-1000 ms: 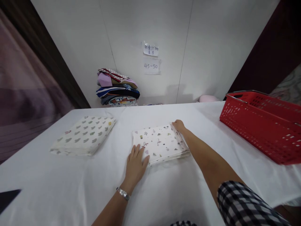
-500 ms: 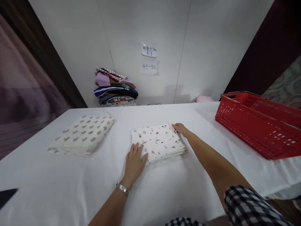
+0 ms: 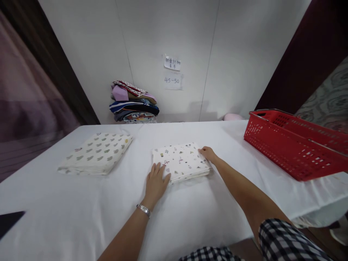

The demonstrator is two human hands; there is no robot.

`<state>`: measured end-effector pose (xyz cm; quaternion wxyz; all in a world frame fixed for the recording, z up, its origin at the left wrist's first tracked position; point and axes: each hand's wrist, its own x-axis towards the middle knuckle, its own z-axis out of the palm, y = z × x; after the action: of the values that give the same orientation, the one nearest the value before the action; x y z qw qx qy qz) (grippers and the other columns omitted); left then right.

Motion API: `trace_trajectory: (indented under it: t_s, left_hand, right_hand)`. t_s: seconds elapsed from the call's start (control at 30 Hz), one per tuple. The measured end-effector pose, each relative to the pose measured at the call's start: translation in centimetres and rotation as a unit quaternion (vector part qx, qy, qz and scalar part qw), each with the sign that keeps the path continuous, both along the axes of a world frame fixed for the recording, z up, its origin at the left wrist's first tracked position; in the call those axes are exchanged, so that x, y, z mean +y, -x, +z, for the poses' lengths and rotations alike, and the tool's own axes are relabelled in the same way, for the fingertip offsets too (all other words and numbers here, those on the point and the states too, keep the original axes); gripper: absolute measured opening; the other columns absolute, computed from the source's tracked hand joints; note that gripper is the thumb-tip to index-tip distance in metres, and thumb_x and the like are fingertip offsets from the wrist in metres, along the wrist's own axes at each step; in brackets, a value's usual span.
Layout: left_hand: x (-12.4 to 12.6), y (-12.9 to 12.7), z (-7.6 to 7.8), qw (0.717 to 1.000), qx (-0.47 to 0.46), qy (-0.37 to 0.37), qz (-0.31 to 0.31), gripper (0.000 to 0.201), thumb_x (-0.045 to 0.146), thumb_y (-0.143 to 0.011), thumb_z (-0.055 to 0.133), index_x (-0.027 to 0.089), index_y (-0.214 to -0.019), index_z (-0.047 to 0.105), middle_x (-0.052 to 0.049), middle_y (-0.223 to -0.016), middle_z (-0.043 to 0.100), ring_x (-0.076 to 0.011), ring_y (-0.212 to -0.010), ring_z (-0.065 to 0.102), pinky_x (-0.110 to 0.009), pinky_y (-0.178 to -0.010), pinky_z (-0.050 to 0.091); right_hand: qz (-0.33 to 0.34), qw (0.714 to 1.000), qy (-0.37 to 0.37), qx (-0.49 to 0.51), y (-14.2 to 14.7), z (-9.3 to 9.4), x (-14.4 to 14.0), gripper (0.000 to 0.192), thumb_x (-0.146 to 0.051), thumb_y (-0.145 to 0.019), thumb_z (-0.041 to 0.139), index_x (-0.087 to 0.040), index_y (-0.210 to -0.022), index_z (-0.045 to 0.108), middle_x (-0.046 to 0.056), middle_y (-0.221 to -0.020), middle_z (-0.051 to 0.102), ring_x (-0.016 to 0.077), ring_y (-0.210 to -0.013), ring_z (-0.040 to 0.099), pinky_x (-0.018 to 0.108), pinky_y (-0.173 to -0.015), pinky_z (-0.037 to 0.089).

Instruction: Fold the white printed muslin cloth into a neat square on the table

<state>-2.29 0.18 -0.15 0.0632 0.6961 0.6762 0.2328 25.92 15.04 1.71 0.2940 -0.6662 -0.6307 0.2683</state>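
Observation:
A folded white cloth (image 3: 181, 160) with small printed motifs lies flat in the middle of the table. My left hand (image 3: 157, 183) rests at its near left corner, palm down and fingers stretched out, with a silver bracelet at the wrist. At the cloth's right edge, my right hand (image 3: 208, 154) has its fingers curled and pinched on the far right part of the border. Further left lies a second folded cloth (image 3: 98, 152), white with grey leaf-like prints, apart from both hands.
A red perforated basket (image 3: 288, 145) with metal handles stands at the table's right side. Behind the table's far edge is a stack of folded fabrics (image 3: 134, 103) against the wall. Paper notes (image 3: 173, 80) hang above. White fabric (image 3: 114, 214) covers the table.
My right hand has come slightly nearer along the cloth's right edge, its fingers more curled. My left hand stays at the near left corner. The view has shifted a little.

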Motion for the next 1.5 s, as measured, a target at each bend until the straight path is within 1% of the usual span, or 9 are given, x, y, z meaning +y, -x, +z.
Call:
trace_trajectory:
  t_s: [0.23, 0.47, 0.73, 0.83, 0.93, 1.07, 1.2, 1.37, 1.5]
  left_hand:
    - [0.0, -0.1, -0.1, 1.0, 0.017, 0.005, 0.002, 0.052, 0.044, -0.088, 0.039, 0.016, -0.131, 0.046, -0.01, -0.146, 0.034, -0.028, -0.138, 0.019, -0.047, -0.106, 0.028]
    - [0.0, -0.1, 0.1, 1.0, 0.017, 0.012, 0.003, 0.052, 0.045, -0.088, 0.038, 0.016, -0.131, 0.045, -0.009, -0.146, 0.033, -0.0279, -0.138, 0.019, -0.047, -0.106, 0.028]
    - [0.0, -0.1, 0.1, 1.0, 0.015, 0.001, -0.001, 0.05, 0.044, -0.088, 0.039, 0.016, -0.129, 0.047, -0.01, -0.146, 0.034, -0.0291, -0.137, 0.019, -0.049, -0.105, 0.029]
    - [0.0, -0.1, 0.1, 1.0, 0.017, 0.004, -0.001, 0.051, 0.045, -0.088, 0.038, 0.017, -0.13, 0.046, -0.009, -0.146, 0.033, -0.0291, -0.137, 0.019, -0.049, -0.104, 0.029]
    - [0.0, -0.1, 0.2, 1.0, 0.017, 0.015, 0.001, 0.052, 0.045, -0.088, 0.037, 0.017, -0.131, 0.045, -0.01, -0.146, 0.032, -0.0286, -0.137, 0.019, -0.049, -0.105, 0.028]
    - [0.0, -0.2, 0.4, 1.0, 0.017, 0.023, 0.003, 0.053, 0.046, -0.088, 0.037, 0.017, -0.132, 0.044, -0.009, -0.147, 0.031, -0.0282, -0.138, 0.017, -0.048, -0.106, 0.027]
    - [0.0, -0.2, 0.3, 1.0, 0.017, 0.018, 0.002, 0.053, 0.046, -0.087, 0.037, 0.017, -0.131, 0.045, -0.01, -0.146, 0.032, -0.0287, -0.138, 0.018, -0.048, -0.105, 0.028]
    - [0.0, -0.2, 0.3, 1.0, 0.022, 0.013, 0.004, 0.052, 0.045, -0.088, 0.037, 0.017, -0.131, 0.045, -0.01, -0.146, 0.033, -0.0284, -0.137, 0.019, -0.047, -0.105, 0.029]
    - [-0.1, -0.3, 0.5, 1.0, 0.019, 0.018, 0.005, 0.052, 0.044, -0.088, 0.038, 0.017, -0.131, 0.045, -0.009, -0.146, 0.034, -0.0275, -0.138, 0.019, -0.046, -0.106, 0.029]
  right_hand:
    - [0.005, 1.0, -0.009, -0.001, -0.7, -1.0, -1.7, 0.026, -0.041, -0.072, 0.054, -0.02, -0.059, 0.049, -0.004, -0.055, 0.051, 0.0113, -0.055, 0.046, 0.022, -0.053, 0.031]
    - [-0.012, 1.0, -0.024, 0.001, -1.0, -1.6, -1.9, 0.022, -0.038, -0.072, 0.055, -0.019, -0.06, 0.052, -0.002, -0.061, 0.057, 0.0126, -0.061, 0.05, 0.022, -0.056, 0.034]
    - [-0.03, 0.999, -0.017, 0.01, -1.9, -2.0, -3.3, 0.027, -0.035, -0.074, 0.056, -0.017, -0.093, 0.062, 0.002, -0.075, 0.065, 0.0148, -0.067, 0.059, 0.026, -0.063, 0.043]
    - [-0.027, 0.999, -0.028, 0.011, -2.3, -1.6, -4.5, 0.026, -0.033, -0.076, 0.054, -0.018, -0.094, 0.063, 0.003, -0.083, 0.067, 0.0171, -0.077, 0.061, 0.029, -0.073, 0.046]
    - [-0.02, 0.996, -0.085, 0.01, -2.3, -1.3, -6.1, 0.033, -0.034, -0.08, 0.048, -0.019, -0.105, 0.061, 0.007, -0.104, 0.065, 0.0202, -0.095, 0.059, 0.034, -0.083, 0.046]
    - [0.084, 0.978, -0.187, -0.029, -1.8, -1.8, -8.9, 0.043, -0.043, -0.085, 0.045, -0.02, -0.12, 0.057, 0.009, -0.132, 0.051, 0.0239, -0.123, 0.044, 0.042, -0.102, 0.036]
    - [0.158, 0.976, -0.145, -0.05, -1.9, -2.5, -10.8, 0.048, -0.048, -0.089, 0.042, -0.022, -0.128, 0.051, 0.005, -0.142, 0.04, 0.0218, -0.13, 0.037, 0.041, -0.11, 0.027]
    - [0.149, 0.981, -0.123, -0.014, -2.0, -2.3, -11.3, 0.05, -0.051, -0.088, 0.042, -0.024, -0.13, 0.05, 0.003, -0.144, 0.038, 0.0207, -0.132, 0.034, 0.039, -0.112, 0.024]
    - [0.098, 0.987, -0.101, 0.076, -1.8, -2.4, -11.7, 0.051, -0.053, -0.086, 0.045, -0.025, -0.127, 0.053, 0.003, -0.142, 0.04, 0.0216, -0.132, 0.034, 0.04, -0.112, 0.023]
